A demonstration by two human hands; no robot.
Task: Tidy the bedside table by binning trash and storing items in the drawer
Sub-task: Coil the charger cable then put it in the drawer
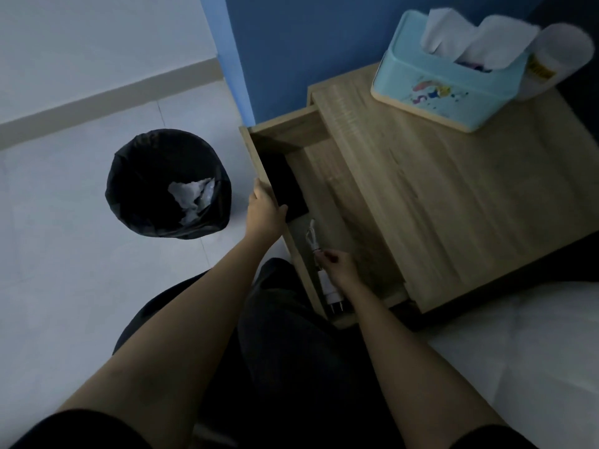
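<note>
The wooden bedside table (453, 196) has its drawer (285, 131) pulled out toward the left. My left hand (265, 209) grips the drawer's front panel, thumb inside. A flat black item (285, 186) lies in the drawer just past that hand. My right hand (337, 265) is inside the drawer, fingers pinched on a white charger cable (311, 236). The cable's white plug adapter (330, 291) rests on the drawer floor near me. A black-lined bin (168, 184) stands on the floor at left with crumpled white trash (191, 197) inside.
On the table's far corner sit a light-blue tissue box (450, 82) and a white bottle (557, 59) beside it. A blue wall panel (324, 43) stands behind the table. White bedding (525, 351) lies at right. My dark-clothed knees are below the drawer.
</note>
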